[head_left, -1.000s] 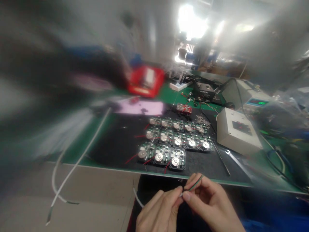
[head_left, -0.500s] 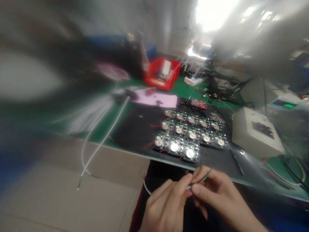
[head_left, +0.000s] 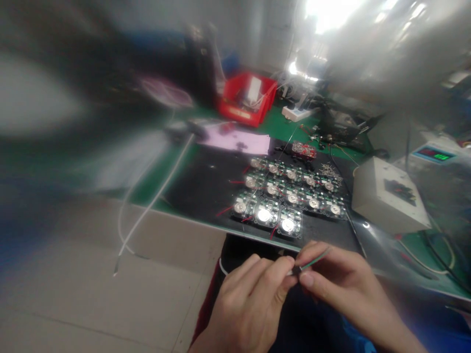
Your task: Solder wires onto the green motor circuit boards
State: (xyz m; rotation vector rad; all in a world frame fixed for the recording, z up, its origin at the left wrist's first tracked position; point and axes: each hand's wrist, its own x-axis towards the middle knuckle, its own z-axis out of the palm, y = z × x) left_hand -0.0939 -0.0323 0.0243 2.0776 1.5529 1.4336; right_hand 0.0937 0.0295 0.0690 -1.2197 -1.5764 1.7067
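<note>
My left hand (head_left: 250,299) is closed round a white cable (head_left: 222,266), its tail showing behind the knuckles. A small black piece (head_left: 296,270), perhaps a sleeve, sits on the cable between the fingertips of both hands. Past it, thin green and dark wires (head_left: 317,259) run out over the fingers of my right hand (head_left: 342,279). The right thumb and forefinger pinch the cable end at the black piece. Both hands are in front of the bench edge, above my lap. Several circuit boards with round silver discs (head_left: 288,225) lie in rows just beyond.
A black mat (head_left: 198,181) covers part of the green bench. A red bin (head_left: 239,112), a pink sheet (head_left: 253,141) and a white box (head_left: 371,196) stand or lie on it. Loose white cables (head_left: 158,191) hang over the left edge. A tray of screws (head_left: 303,149) is behind the boards.
The black piece between my fingertips now shows more plainly. Both hands sit slightly higher in view, and the bench has shifted slightly upward with the camera.
</note>
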